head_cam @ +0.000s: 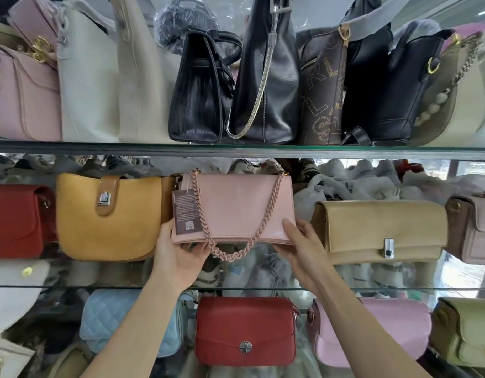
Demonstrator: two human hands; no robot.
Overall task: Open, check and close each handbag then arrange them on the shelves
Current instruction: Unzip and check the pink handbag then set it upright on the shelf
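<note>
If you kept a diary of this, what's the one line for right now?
stage: shelving | item: glossy pink chain-strap handbag, flap closed | left hand: holds lower left corner | right hand: holds lower right corner

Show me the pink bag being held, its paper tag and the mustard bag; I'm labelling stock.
pink bag (236, 205), head view, front panel.
paper tag (183, 211), head view, tag's middle.
mustard bag (110, 227), head view, front face.
</note>
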